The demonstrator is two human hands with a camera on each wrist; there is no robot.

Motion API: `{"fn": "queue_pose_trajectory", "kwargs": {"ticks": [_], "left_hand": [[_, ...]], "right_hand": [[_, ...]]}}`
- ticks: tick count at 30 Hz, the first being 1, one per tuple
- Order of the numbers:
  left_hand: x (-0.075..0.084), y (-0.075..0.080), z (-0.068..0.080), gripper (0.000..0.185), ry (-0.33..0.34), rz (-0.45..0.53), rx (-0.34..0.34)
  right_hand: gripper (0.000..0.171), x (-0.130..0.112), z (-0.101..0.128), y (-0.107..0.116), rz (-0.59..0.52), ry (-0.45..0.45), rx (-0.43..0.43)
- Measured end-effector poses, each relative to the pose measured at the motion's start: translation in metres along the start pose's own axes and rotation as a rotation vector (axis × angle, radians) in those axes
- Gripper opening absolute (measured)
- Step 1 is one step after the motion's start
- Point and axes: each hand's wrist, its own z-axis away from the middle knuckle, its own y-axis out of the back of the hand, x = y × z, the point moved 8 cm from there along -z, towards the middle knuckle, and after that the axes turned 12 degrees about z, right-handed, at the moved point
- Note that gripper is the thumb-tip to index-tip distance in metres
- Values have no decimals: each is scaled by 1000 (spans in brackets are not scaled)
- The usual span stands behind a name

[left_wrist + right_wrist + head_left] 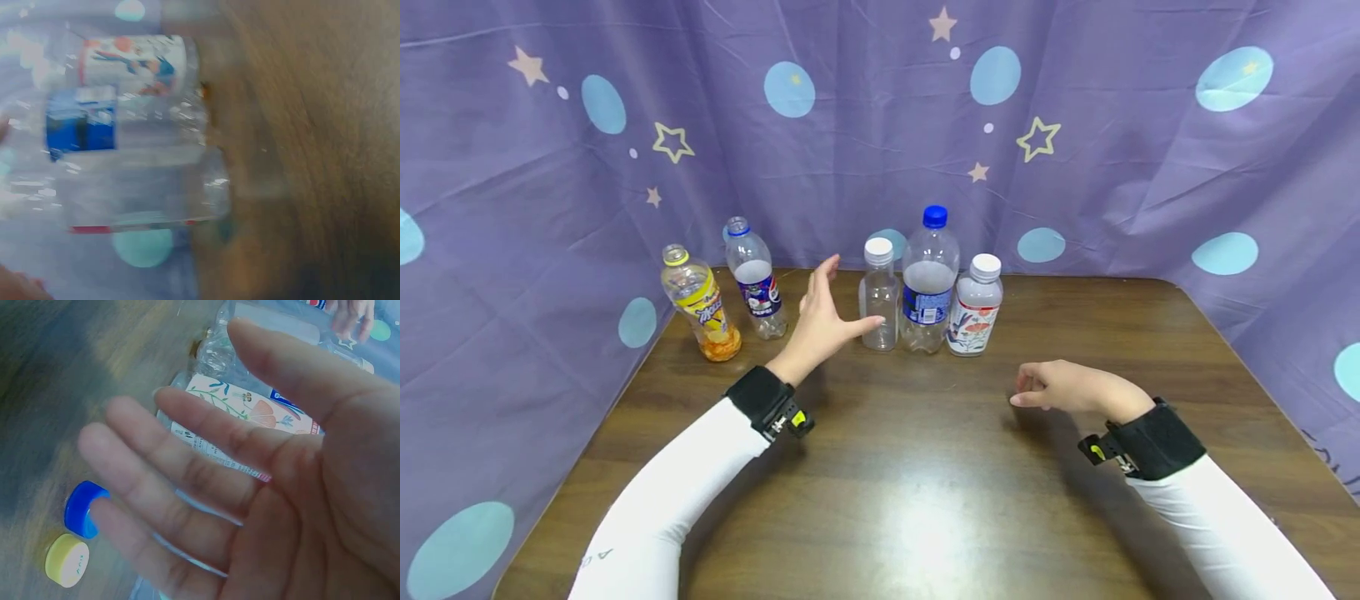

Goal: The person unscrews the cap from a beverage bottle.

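My left hand (820,325), thumb and fingers spread apart, reaches toward a clear bottle (880,304) with a white cap; the thumb tip overlaps that bottle in the head view. Beside it stand a blue-capped bottle (929,287) with a blue label and a white-capped bottle (976,308) with a floral label. In the blurred left wrist view, the clear bottle (144,187) is nearest. My right hand (1063,387) hovers over the table at the right, holding nothing, its fingers (181,462) relaxed. Beyond its fingertips lie a loose blue cap (81,509) and a yellow cap (65,561), hidden in the head view.
Left of my left hand stand two capless bottles: a yellow-labelled one (703,308) with some orange contents at its base, and a Pepsi bottle (756,283). The brown wooden table (880,467) ends at a purple curtain (880,125) behind the bottles.
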Motion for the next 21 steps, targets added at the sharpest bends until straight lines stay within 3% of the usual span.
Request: {"fn": "queue_pose_trajectory", "kwargs": {"ticks": [4, 10, 15, 21], "left_hand": [[-15, -17, -17, 134, -57, 228, 45], [-51, -39, -39, 144, -27, 478, 45], [-69, -53, -48, 151, 13, 593, -41], [-76, -62, -48, 137, 30, 635, -112]], "right_hand": [[24, -1, -2, 4, 24, 27, 48], [20, 0, -1, 11, 62, 61, 132], [12, 4, 2, 15, 66, 70, 200], [8, 6, 3, 20, 88, 74, 262]]}}
